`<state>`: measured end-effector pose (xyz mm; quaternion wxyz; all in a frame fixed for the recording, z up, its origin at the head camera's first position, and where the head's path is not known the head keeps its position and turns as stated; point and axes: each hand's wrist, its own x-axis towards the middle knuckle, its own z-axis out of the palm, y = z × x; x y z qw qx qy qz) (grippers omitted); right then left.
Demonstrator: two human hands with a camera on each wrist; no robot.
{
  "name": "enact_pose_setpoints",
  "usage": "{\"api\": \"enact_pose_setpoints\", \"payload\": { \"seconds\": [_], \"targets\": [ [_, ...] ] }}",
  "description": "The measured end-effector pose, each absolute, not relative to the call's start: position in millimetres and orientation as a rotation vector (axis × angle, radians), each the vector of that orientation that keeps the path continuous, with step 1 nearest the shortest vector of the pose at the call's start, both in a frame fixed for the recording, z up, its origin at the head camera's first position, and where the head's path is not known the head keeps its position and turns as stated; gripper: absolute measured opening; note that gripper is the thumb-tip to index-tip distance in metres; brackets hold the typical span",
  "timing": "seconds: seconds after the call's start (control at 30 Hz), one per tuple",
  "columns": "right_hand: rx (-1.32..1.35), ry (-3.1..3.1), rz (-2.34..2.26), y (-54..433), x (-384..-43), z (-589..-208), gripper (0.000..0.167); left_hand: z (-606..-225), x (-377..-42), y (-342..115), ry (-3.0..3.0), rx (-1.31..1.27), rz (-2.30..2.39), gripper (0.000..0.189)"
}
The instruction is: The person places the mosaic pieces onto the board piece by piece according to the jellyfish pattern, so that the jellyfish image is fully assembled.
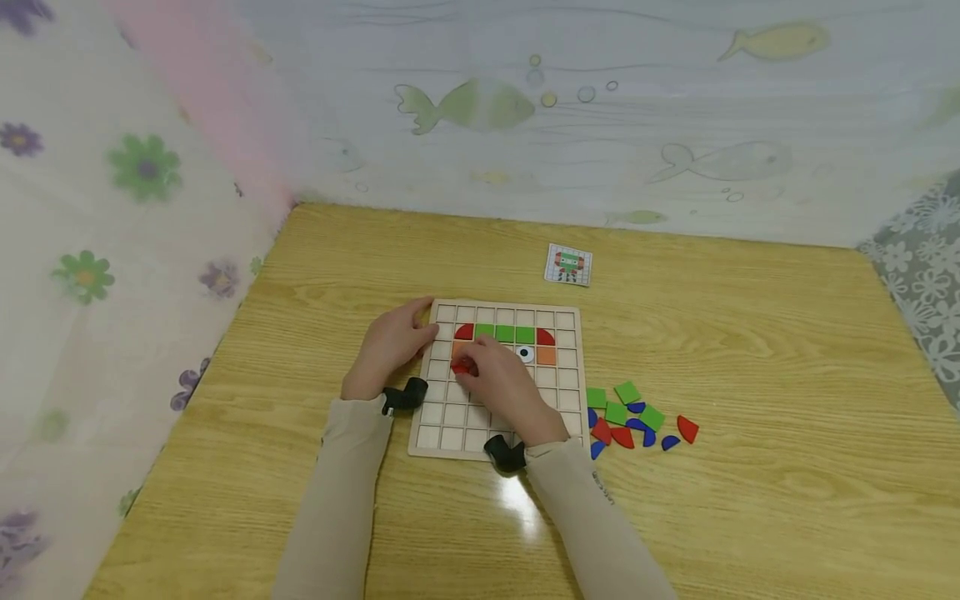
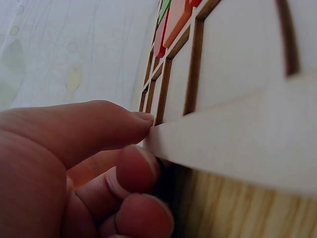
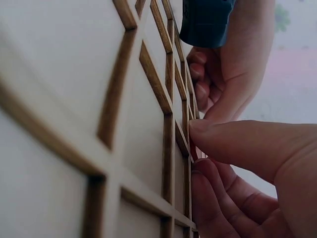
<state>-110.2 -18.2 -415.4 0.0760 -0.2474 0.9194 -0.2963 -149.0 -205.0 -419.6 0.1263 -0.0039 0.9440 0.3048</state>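
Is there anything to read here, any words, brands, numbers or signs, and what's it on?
Right sleeve: a short line of dark lettering, too small and blurred to read.
Picture card: no words or numbers can be made out.
Grid board: no lettering visible.

The site is an indoor, home-like corner; home or staged booth cannot be determined. Indicators: a wood-grain bench (image 1: 765,358), a fish-print backdrop (image 1: 585,133) behind it, a flower-print covering (image 1: 150,217) at left, and a grey floral covering (image 1: 930,279) at right.
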Motion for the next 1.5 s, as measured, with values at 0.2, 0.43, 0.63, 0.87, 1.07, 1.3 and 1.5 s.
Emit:
{"api": "enact_pose_setpoints", "payload": {
  "seconds": [0.2, 0.43, 0.63, 0.87, 1.07, 1.3, 1.5],
  "targets": [
    [-0.706, 2.755, -0.923, -19, -111, -415, 0.015, -419, -149, -206, 2.747, -0.011, 0.889, 0.054],
    [-0.678, 2.643, -1.073, -9, -115, -411, 0.013, -419, -150, -205, 2.744, -0.023, 0.901, 0.055],
    [-0.549, 2.574, -1.302, 11, -119, -407, 0.018, -420, -151, -203, 2.734, -0.045, 0.916, 0.056],
    [-0.516, 2.609, -1.322, 32, -121, -406, 0.018, -420, -149, -204, 2.743, -0.053, 0.933, 0.055],
    [-0.498, 2.610, -1.298, 43, -120, -406, 0.022, -418, -146, -204, 2.739, -0.036, 0.934, 0.055],
    [-0.438, 2.577, -1.270, 57, -114, -405, 0.024, -419, -146, -205, 2.749, -0.033, 0.929, 0.054],
    [-0.481, 2.591, -1.245, 70, -111, -403, 0.023, -420, -146, -205, 2.752, -0.024, 0.941, 0.054]
  ]
}}
